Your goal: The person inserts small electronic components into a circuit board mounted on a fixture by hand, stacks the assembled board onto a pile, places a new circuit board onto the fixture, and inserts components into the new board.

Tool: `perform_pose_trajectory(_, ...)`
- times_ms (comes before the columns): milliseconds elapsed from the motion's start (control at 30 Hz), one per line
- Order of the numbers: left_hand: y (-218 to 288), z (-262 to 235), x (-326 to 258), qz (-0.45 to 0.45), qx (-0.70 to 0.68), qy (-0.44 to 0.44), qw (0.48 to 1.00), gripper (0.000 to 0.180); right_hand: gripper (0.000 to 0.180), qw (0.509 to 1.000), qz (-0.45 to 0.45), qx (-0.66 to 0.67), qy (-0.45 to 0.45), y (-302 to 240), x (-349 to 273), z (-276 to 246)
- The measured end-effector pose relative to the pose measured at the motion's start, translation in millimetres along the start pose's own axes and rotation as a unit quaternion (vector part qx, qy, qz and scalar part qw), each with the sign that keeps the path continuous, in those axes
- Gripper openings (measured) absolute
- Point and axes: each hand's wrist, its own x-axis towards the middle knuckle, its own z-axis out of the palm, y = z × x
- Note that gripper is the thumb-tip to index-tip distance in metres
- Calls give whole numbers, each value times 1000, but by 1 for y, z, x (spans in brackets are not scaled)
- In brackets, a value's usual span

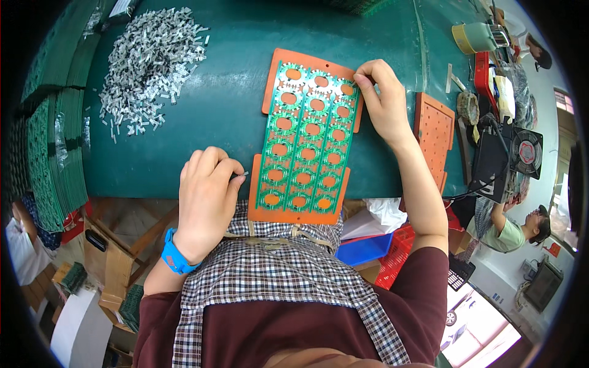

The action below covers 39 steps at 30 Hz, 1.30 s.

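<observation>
A green circuit board panel (300,138) with rows of round openings lies on an orange fixture plate (293,216), which reaches over the table's near edge. At the panel's far right corner, the thumb and forefinger of my right hand (385,101) are pinched together. Anything between those fingertips is hidden. My left hand (208,187) is off the panel's near left side, closed in a pinch on a small pale piece (245,173). It resembles the bits in the big pile of small clear-and-white plastic pieces (147,61) at the far left of the table.
Tall stacks of green boards (58,141) line the left side. A second orange plate (434,138) lies at the right, near a red tray (485,80), a yellow-green container (473,38) and a black fan (526,151). A blue bin (365,248) stands below the table edge. Other people sit farther right.
</observation>
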Motion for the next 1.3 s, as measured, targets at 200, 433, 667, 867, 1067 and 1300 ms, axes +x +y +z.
perform_pose_trajectory(200, 4, 2, -3, 28, 35, 3, 999, 15, 6, 999, -7, 4, 31, 0, -6, 7)
perform_pose_trajectory(433, -11, 5, 8, 11, -44, 9, 999, 8, 6, 997, -4, -9, 75, 7, -9, 19)
perform_pose_trajectory(667, -7, -9, 19, 52, -116, 108, 986, 18, 10, 993, -28, -45, 101, -4, 1, 12)
perform_pose_trajectory(867, -14, 2, 30, -35, -184, 94, 978, 10, 14, 997, -47, -41, 54, 7, -12, 15)
perform_pose_trajectory(1067, -25, 10, 34, -57, -258, 155, 952, 7, 14, 994, -98, -50, 18, 5, -11, 2)
perform_pose_trajectory(1300, -22, 11, 43, -66, -242, 166, 954, 7, 12, 995, -91, -30, -25, 4, -2, -9)
